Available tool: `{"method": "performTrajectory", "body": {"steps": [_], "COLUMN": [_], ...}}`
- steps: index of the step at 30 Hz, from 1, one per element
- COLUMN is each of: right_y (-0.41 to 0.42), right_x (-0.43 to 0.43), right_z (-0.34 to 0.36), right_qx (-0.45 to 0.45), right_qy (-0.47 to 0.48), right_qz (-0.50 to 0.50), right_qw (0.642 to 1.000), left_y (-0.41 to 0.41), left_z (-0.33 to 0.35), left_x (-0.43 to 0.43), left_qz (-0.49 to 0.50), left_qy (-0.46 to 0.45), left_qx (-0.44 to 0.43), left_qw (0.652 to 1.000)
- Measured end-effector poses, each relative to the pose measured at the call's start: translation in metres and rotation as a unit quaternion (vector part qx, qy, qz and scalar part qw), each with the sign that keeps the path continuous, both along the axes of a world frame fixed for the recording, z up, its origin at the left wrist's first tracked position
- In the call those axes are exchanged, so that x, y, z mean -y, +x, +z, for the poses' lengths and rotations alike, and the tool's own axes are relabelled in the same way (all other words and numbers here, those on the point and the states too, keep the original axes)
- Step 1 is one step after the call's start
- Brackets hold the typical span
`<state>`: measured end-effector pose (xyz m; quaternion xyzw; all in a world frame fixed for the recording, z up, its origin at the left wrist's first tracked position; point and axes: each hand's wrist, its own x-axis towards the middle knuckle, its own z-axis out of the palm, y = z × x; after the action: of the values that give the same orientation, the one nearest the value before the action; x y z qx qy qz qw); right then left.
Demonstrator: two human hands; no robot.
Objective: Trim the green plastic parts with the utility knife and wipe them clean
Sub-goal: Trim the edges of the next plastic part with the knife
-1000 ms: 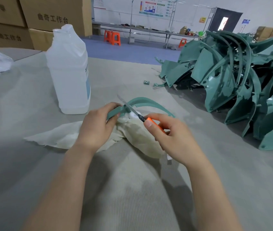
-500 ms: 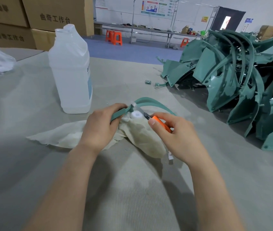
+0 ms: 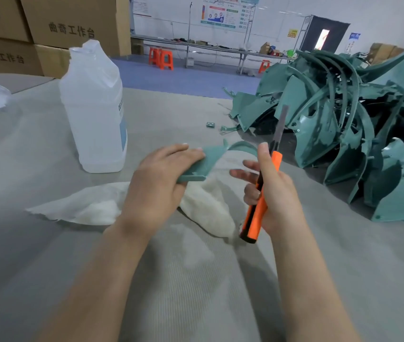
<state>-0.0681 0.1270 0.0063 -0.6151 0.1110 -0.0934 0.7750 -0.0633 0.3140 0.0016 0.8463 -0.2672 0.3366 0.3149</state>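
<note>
My left hand [image 3: 157, 183] holds a curved green plastic part [image 3: 204, 160] by its near end, fingers over the top and thumb underneath. The part arcs away to the right above a white cloth [image 3: 203, 203] that lies crumpled on the grey table [image 3: 48, 255]. My right hand [image 3: 273, 191] grips an orange utility knife [image 3: 261, 193] upright, blade extended and pointing up and away. The blade is off the part, a little to its right.
A large translucent plastic jug [image 3: 93, 109] stands left of my hands. A big pile of green plastic parts [image 3: 343, 129] fills the right side of the table. A small green offcut [image 3: 210, 124] lies beyond. Cardboard boxes [image 3: 48, 28] are stacked at the back left.
My right hand has lifted the knife off the part and turned it upright. My left hand has turned the green part so its flat end faces up.
</note>
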Motion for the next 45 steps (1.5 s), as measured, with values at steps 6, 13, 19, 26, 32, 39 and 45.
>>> {"method": "performTrajectory", "body": {"steps": [6, 13, 19, 26, 32, 39, 45], "right_y": [-0.003, -0.002, -0.001, -0.002, -0.010, -0.013, -0.011], "right_x": [-0.006, -0.009, -0.011, -0.024, -0.026, -0.034, -0.035], "right_z": [0.008, 0.006, 0.001, -0.009, -0.023, -0.028, -0.032], "right_qx": [0.063, 0.032, 0.051, 0.066, 0.152, 0.184, 0.202], "right_qy": [0.086, 0.080, 0.069, -0.178, -0.435, -0.489, -0.491], "right_qz": [0.030, 0.014, -0.043, -0.011, 0.021, 0.068, 0.040], "right_qw": [0.994, 0.996, 0.995, 0.982, 0.887, 0.850, 0.847], "left_y": [-0.004, 0.003, 0.011, 0.006, 0.009, 0.011, 0.013], "left_z": [0.003, -0.009, 0.004, -0.006, 0.002, 0.003, 0.001], "left_x": [0.014, 0.016, 0.002, 0.026, 0.013, 0.005, 0.005], "left_qz": [0.056, 0.143, -0.090, -0.171, -0.151, -0.151, -0.166], "left_qy": [0.110, 0.093, -0.575, -0.652, -0.755, -0.800, -0.815], "left_qx": [0.082, 0.083, -0.363, -0.466, -0.400, -0.375, -0.396], "left_qw": [0.989, 0.982, 0.728, 0.573, 0.497, 0.443, 0.390]}}
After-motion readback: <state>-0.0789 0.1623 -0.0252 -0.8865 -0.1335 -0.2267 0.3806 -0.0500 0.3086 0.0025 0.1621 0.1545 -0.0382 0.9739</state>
